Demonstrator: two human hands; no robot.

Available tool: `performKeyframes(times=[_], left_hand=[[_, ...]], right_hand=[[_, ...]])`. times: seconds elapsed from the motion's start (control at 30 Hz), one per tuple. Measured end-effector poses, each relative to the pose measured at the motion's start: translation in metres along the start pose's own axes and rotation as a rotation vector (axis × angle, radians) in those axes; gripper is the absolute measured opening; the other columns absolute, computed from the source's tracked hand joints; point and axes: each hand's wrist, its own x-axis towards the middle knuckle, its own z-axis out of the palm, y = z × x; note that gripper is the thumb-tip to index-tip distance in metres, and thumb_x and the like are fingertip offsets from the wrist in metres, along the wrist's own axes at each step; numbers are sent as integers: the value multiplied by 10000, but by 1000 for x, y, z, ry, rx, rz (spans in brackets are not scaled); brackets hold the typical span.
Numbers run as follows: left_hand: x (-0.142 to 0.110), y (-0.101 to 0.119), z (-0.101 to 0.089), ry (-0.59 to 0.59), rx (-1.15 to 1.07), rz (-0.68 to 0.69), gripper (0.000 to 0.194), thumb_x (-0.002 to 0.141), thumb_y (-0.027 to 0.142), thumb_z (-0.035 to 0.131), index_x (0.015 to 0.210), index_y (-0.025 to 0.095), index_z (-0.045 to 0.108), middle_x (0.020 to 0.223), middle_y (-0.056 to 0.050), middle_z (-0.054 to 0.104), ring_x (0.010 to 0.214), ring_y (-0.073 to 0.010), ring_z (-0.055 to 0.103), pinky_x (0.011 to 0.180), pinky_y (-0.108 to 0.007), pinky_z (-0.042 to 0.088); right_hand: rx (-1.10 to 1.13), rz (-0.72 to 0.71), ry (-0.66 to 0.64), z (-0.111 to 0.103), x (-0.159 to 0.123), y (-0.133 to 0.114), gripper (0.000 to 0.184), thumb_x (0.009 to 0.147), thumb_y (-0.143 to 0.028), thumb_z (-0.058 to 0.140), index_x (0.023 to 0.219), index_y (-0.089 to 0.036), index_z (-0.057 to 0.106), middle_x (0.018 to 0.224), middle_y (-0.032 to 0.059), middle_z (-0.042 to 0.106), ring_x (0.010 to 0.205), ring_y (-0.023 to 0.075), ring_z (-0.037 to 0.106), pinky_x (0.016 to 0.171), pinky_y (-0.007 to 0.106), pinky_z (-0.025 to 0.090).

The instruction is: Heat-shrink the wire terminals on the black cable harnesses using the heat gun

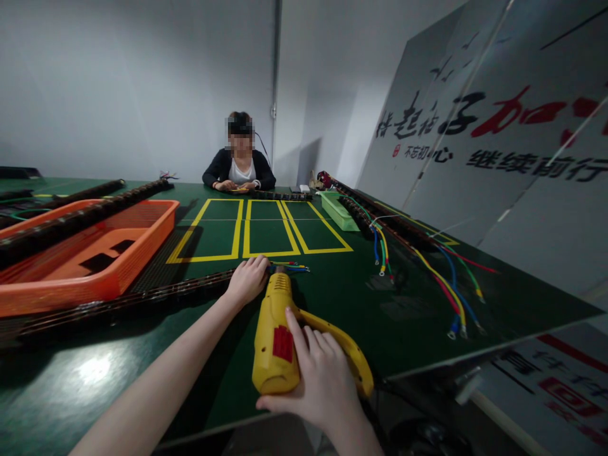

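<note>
My right hand grips the gun, my left hand the strip; nozzle drift could scorch the wires.

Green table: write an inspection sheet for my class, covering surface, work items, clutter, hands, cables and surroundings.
Surface: green table with yellow tape.
Work items: heat gun, nozzle near coloured wire ends.
Clutter: orange basket with a dark strip across it; green tray beyond.
Hands: left hand over the harness, grip partly hidden; right hand holding the heat gun.
Cables: coloured leads at right.
Surroundings: person seated opposite; lettered panel at right.
</note>
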Motion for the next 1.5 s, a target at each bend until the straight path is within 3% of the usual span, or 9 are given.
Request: performKeyframes(times=[0.2, 0.33, 0.67, 0.83, 1.0, 1.17, 1.33, 1.5], left_hand=[[-1, -7, -3, 50, -53, 110, 223, 875, 173, 426, 1069, 161, 535, 1238, -103, 543, 1138, -235, 504, 925, -357, 414], [-1, -10, -3, 86, -63, 156, 217, 865, 181, 457, 1048, 153, 572, 1177, -95, 579, 1125, -235, 509, 949, -369, 402], [-2, -7, -1, 170, -33, 162, 239, 886, 191, 424, 1019, 160, 621, 1073, -82, 618, 1034, -231, 524, 910, -381, 407], [-2, -7, -3, 159, 10, 128, 235, 899, 217, 415, 1006, 186, 621, 1009, -71, 642, 971, -251, 513, 835, -390, 411], [-2, -6, -3, 149, -66, 44, 242, 927, 260, 389, 981, 212, 621, 989, -59, 665, 977, -246, 514, 832, -385, 396], [-1, 3, 0, 163, -49, -89, 335, 944, 233, 329, 1217, 179, 515, 1008, -87, 657, 980, -252, 521, 818, -384, 386], [2, 19, 2, 104, 80, -146, 268, 928, 242, 353, 985, 159, 601, 965, -113, 631, 969, -302, 498, 810, -417, 360], [4, 21, 6, 159, 62, -168, 274, 944, 304, 340, 901, 170, 575, 934, -92, 626, 942, -278, 497, 815, -404, 357]], right_hand=[[-6, -47, 43, 8, 0, -8, 1315, 466, -919, 513, 1464, -105, 246, 1012, 161, 648, 861, 316, 621, 802, 470, 491], [13, -55, 66, 8, -1, -6, 1297, 474, -916, 513, 1459, -110, 261, 984, 145, 646, 843, 305, 616, 788, 463, 488], [-22, -30, 92, -8, -13, 29, 1259, 487, -878, 565, 1454, -133, 260, 942, 102, 654, 825, 274, 622, 752, 411, 482], [-126, 4, 138, -12, -22, 48, 1258, 474, -846, 616, 1443, -124, 266, 1056, 126, 657, 911, 283, 630, 793, 400, 480], [-182, -10, 192, -13, -26, 51, 1247, 498, -864, 580, 1442, -117, 256, 1066, 123, 660, 897, 271, 636, 774, 381, 482], [-222, -23, 268, -7, -27, 45, 1200, 551, -896, 488, 1424, -95, 293, 971, 125, 670, 831, 267, 634, 740, 381, 474], [-219, -17, 272, 0, -25, 38, 1196, 571, -905, 446, 1430, -88, 283, 988, 136, 662, 848, 276, 624, 764, 395, 465], [-185, -40, 257, 3, -17, 27, 1217, 559, -899, 470, 1443, -90, 258, 979, 132, 654, 841, 275, 616, 761, 397, 459]])
